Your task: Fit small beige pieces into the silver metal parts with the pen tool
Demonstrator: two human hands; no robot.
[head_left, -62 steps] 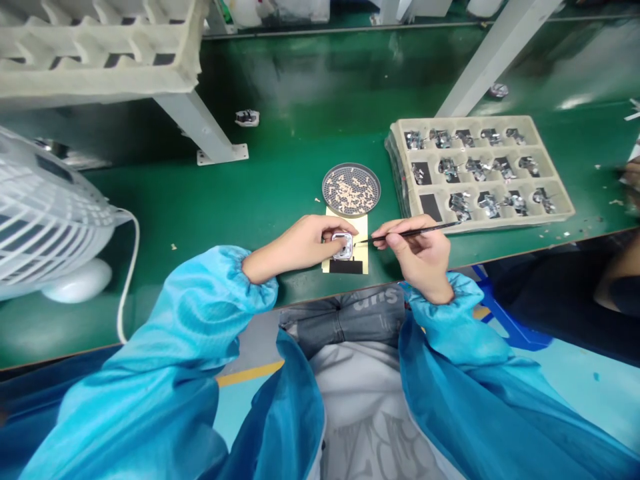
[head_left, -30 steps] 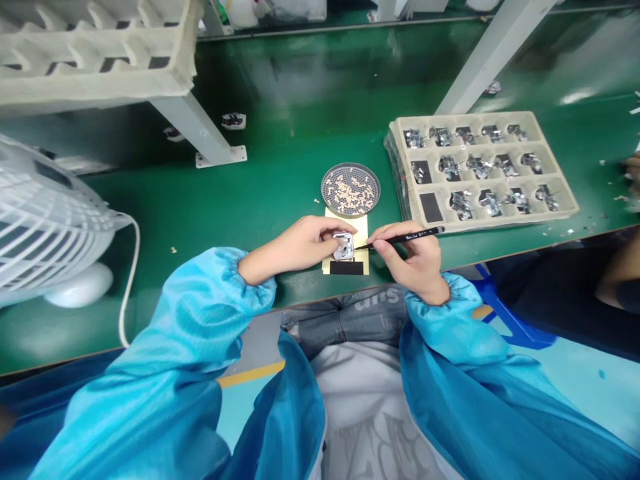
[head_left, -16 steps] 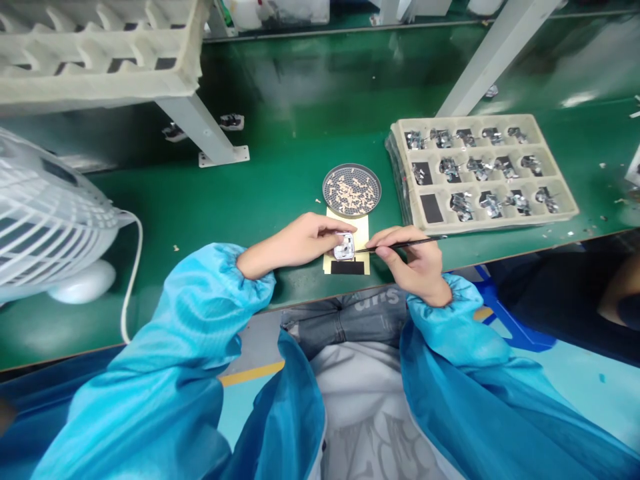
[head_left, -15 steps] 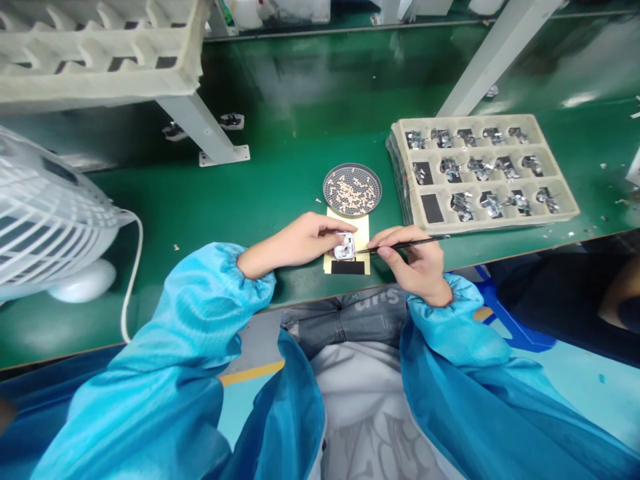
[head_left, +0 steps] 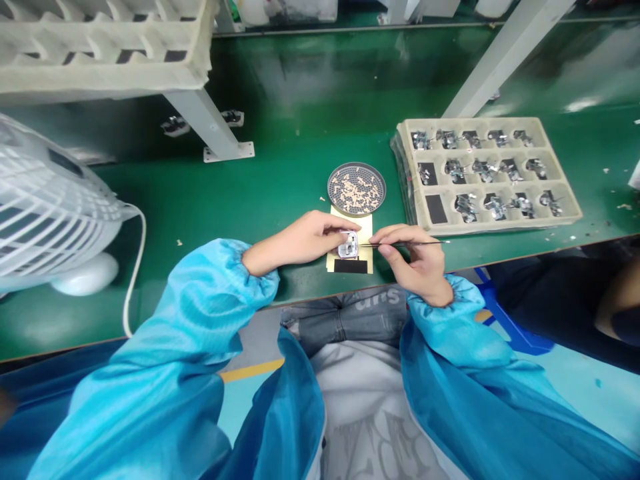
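Note:
My left hand (head_left: 317,239) is closed on a small white, squarish housing (head_left: 349,245) with metallic and dark parts inside. The housing rests over a pale yellow pad (head_left: 367,230) that has a black strip (head_left: 350,266) along its near edge. Pinched in my right hand (head_left: 415,257) is a thin dark tool like tweezers (head_left: 407,243), its tip at the right side of the housing. I cannot make out whether the tip grips anything. Just beyond the pad stands a round dark dish (head_left: 357,212) with many small beige pieces (head_left: 355,190) in it.
A stacked cream tray (head_left: 493,227) with metal assemblies in its compartments stands at the right. On the left are a white fan (head_left: 50,213), its cord (head_left: 134,293) and a shelf post (head_left: 213,127). Part of another person (head_left: 555,293) shows at far right.
The whole view has shifted slightly. The tweezers-like tool lies a little flatter, its tip still beside the housing. Both hands keep their hold.

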